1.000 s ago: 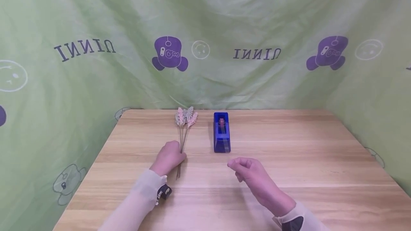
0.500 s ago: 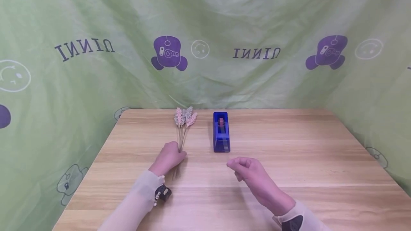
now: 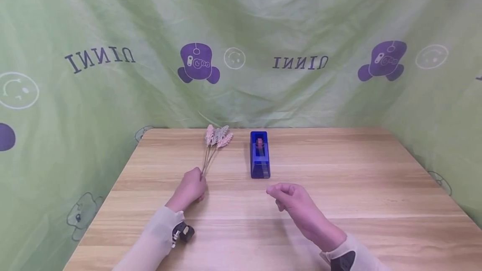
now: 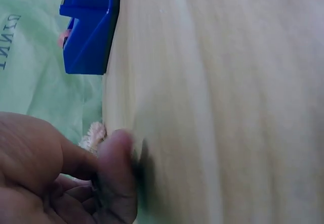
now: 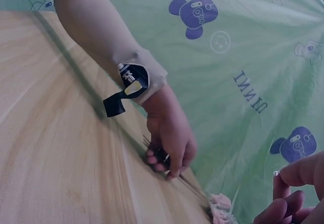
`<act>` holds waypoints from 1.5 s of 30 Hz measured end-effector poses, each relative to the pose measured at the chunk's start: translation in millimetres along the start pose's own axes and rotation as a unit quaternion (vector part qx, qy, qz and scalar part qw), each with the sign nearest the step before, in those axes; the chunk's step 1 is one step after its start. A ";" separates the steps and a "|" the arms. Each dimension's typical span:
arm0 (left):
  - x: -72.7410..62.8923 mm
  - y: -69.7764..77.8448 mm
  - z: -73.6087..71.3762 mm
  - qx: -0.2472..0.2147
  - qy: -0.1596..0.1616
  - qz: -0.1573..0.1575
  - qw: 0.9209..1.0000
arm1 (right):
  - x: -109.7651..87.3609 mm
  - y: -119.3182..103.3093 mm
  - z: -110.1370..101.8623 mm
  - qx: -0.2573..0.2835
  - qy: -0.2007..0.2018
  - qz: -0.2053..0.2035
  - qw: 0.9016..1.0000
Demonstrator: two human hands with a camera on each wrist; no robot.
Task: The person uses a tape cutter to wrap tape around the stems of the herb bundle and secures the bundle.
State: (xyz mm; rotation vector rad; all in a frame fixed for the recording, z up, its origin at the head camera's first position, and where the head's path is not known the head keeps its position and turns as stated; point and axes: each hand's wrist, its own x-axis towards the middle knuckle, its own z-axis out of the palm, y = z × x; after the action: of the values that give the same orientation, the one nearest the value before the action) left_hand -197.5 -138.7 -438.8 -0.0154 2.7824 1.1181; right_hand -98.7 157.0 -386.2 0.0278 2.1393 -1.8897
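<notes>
My left hand (image 3: 189,186) grips the thin stems of a small bunch of artificial flowers (image 3: 218,135), with pink and grey feathery heads pointing to the back of the table. The lower stems stick out behind its curled fingers in the right wrist view. In the left wrist view the thumb (image 4: 117,176) is close over the tabletop. My right hand (image 3: 297,208) hovers right of centre, thumb and forefinger pinched together. A tiny whitish bit (image 5: 276,173) shows at its fingertips; I cannot tell what it is. A blue tape dispenser (image 3: 260,168) stands between and beyond the hands.
The wood-grain table (image 3: 357,162) runs back to a green printed curtain (image 3: 248,99), which also hangs along both sides. A black wrist camera (image 3: 183,232) sits on the left sleeve, near the tabletop.
My left hand has moved slightly left and toward me, turning the stems so they slant more to the right. The stem ends have gone out of sight in the head view. My right hand stays put.
</notes>
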 end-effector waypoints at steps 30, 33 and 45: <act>-15.4 -26.7 -32.7 -0.009 0.075 0.081 0.994 | 0.9 -2.3 -1.7 0.027 0.014 0.001 1.000; -23.0 -26.4 -47.4 -0.004 0.046 0.081 0.996 | 1.4 -5.0 -2.2 0.031 0.016 -0.001 0.999; -60.5 -42.3 -94.1 0.025 -0.039 0.128 0.991 | 4.7 -22.9 -8.0 0.036 0.017 -0.013 0.999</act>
State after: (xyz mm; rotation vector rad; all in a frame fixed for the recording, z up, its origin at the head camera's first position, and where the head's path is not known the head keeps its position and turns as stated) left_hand -147.0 -236.8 -392.5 0.3929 2.7976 1.0739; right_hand -109.5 160.7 -364.3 0.0473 2.1039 -1.9944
